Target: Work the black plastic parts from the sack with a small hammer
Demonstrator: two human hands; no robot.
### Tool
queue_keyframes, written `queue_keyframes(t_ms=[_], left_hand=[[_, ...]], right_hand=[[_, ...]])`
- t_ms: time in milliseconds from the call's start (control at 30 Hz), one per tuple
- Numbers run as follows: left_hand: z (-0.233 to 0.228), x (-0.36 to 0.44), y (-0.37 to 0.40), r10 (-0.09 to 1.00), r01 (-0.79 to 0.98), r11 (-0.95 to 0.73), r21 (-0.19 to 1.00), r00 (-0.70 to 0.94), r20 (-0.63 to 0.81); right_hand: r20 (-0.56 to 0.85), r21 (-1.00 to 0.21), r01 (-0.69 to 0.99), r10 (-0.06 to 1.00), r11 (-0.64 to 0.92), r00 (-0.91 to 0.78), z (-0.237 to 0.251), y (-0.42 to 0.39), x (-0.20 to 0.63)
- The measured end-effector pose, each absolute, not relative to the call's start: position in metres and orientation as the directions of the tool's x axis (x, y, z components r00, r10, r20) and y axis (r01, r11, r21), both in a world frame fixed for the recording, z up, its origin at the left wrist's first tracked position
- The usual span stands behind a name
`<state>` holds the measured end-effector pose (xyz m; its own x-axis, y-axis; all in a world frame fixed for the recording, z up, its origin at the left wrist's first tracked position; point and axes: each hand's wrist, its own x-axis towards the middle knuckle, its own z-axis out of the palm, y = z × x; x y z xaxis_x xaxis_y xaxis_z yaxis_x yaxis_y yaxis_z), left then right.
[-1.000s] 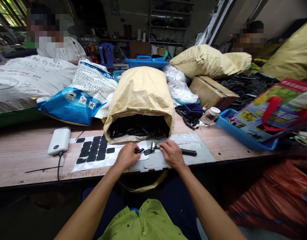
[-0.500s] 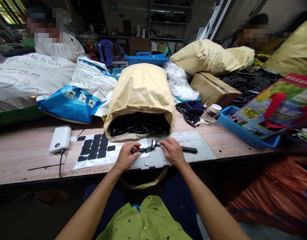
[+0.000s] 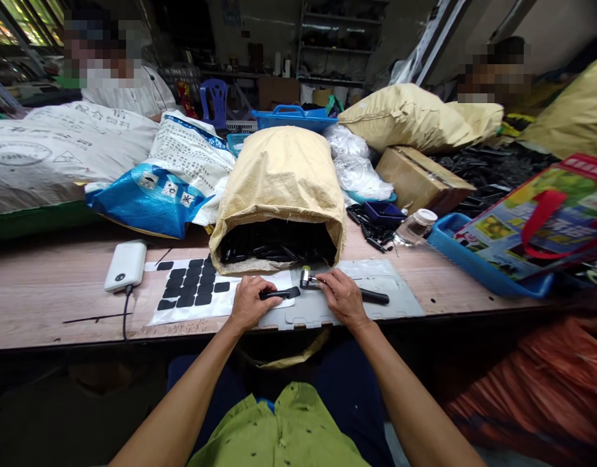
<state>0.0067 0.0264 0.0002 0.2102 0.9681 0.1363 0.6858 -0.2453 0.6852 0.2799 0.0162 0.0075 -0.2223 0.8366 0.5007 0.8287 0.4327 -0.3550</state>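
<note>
My left hand (image 3: 252,302) pinches a slim black piece (image 3: 277,294) that ends in a flat black tip, low over a grey board (image 3: 322,314). In my right hand (image 3: 344,298) is a small hammer (image 3: 374,296), gripped near the head. Its metal head with a yellowish face stands just right of and above the piece's tip; whether they touch I cannot tell. Left of my left hand lies a white sheet (image 3: 157,316) with rows of black rounded-square pads (image 3: 185,290). Behind my hands, a tan sack (image 3: 283,168) opens toward me, with many black pieces (image 3: 276,250) inside.
A white power bank (image 3: 126,264) with a cable lies at left. White-and-blue sacks (image 3: 181,155) stand behind it. Right are a clear jar (image 3: 416,227), a carton (image 3: 419,175) and a blue basket (image 3: 492,275) holding a printed bag (image 3: 546,214). Two people sit across the table.
The whole view has shifted slightly, so things appear a little further right. Both hands keep their grips, with the hammer head still close to the black piece's tip.
</note>
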Motion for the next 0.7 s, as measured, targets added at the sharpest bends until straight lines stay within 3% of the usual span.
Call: queue_keyframes(t_ms=[400,700], left_hand=[[-0.003,0.003,0.028,0.96,0.681,-0.272,0.68,0.245,0.139],[0.0,0.004,0.028,0.958,0.704,-0.28,0.653,0.251,0.14]], right_hand=[[0.462,-0.528,0.694,0.851,0.49,-0.249,0.036,-0.016,0.216],[0.379,-0.353,0.821,0.871,0.448,-0.312,0.032,-0.025,0.214]])
